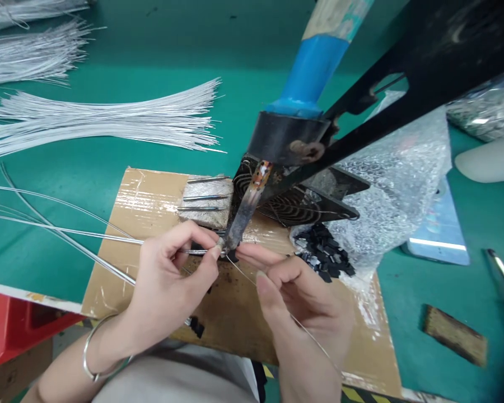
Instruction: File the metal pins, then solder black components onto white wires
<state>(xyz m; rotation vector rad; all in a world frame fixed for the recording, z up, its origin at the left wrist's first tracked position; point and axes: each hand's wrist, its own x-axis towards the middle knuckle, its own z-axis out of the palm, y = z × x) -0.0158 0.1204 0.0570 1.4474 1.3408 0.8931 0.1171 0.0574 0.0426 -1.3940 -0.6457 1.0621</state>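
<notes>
My left hand (168,288), with a bangle on the wrist, pinches a thin silvery wire (196,252) between thumb and fingertips. Its end lies right at the tip of a soldering iron (243,215), which is clamped pointing downward. Between the thumb and fingers of my right hand (306,313) runs a strand of solder wire (317,342). The strand reaches up to the iron's tip. My fingertips partly hide where the pieces meet. Long pale wires (88,232) trail off to the left from behind my left hand.
A cardboard sheet (121,207) lies under the work. On it are a pale block (205,215) bearing several metal pins, a black fan (294,207), and small black pieces (325,252). Bundled white wires (109,120), bubble wrap (407,162) and a brown block (456,336) surround it.
</notes>
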